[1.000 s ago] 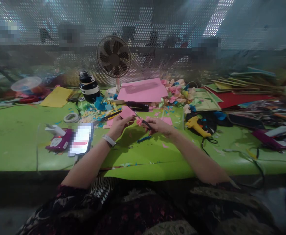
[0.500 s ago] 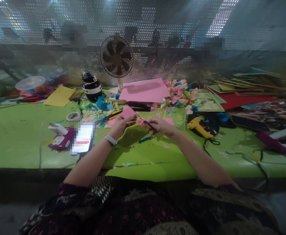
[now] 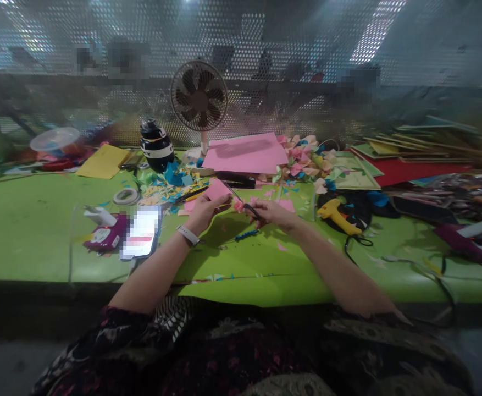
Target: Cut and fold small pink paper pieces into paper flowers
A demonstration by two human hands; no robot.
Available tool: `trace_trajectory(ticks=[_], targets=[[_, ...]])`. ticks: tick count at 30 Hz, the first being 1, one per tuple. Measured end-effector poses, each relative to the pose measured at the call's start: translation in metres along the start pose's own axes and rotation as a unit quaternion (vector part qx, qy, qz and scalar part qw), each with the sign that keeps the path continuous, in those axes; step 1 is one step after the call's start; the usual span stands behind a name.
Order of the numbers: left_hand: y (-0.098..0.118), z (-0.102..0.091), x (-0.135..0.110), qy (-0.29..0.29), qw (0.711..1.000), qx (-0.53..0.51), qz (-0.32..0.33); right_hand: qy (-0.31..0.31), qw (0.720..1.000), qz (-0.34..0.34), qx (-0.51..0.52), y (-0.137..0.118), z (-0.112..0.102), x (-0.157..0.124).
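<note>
Cutting step, as we read it. Left hand is closed on a small pink paper piece, pinched at its lower edge and held up just above the bench. Right hand is closed around the black handles of the scissors. The blades point up and left toward the paper, and their tip is just beside its right edge. A small pink scrap sits at the blades, but we can't tell if it's attached to anything. The view is too blurred to say whether the blades are open or shut.

Our judgement is that another cut would call for the paper edge fed between the blades, with the left hand's pinch kept clear of the cut line. The piece is small and floppy, so it needs a firm hold close to the cut.

Counts:
- scissors: 1
- pink piece in hand: 1
- large pink sheet, far side of the bench: 1
- yellow sheet, far left: 1
- fan, behind the pink sheet: 1
- phone, left of the left wrist: 1
- tape roll: 1
- yellow glue gun, right of the right hand: 1
- blue beaded strip, under the hands: 1
- paper flowers: a cluster, too blurred to count
- loose paper offcuts: too many to count
</note>
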State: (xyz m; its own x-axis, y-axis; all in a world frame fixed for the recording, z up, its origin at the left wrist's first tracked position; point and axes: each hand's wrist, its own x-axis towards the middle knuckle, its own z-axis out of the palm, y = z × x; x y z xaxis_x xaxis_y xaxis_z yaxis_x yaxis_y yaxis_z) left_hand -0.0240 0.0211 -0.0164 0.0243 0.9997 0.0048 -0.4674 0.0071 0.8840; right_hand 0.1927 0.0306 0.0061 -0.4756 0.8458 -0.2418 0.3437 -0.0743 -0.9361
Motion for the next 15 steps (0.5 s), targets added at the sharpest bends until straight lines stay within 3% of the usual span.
trace_trajectory(ticks=[15], targets=[[-0.0022, -0.0017, 0.0016, -0.004, 1.000, 0.004, 0.003, -0.002, 1.000, -0.012, -0.006, 0.0001, 0.0019, 0.0008]])
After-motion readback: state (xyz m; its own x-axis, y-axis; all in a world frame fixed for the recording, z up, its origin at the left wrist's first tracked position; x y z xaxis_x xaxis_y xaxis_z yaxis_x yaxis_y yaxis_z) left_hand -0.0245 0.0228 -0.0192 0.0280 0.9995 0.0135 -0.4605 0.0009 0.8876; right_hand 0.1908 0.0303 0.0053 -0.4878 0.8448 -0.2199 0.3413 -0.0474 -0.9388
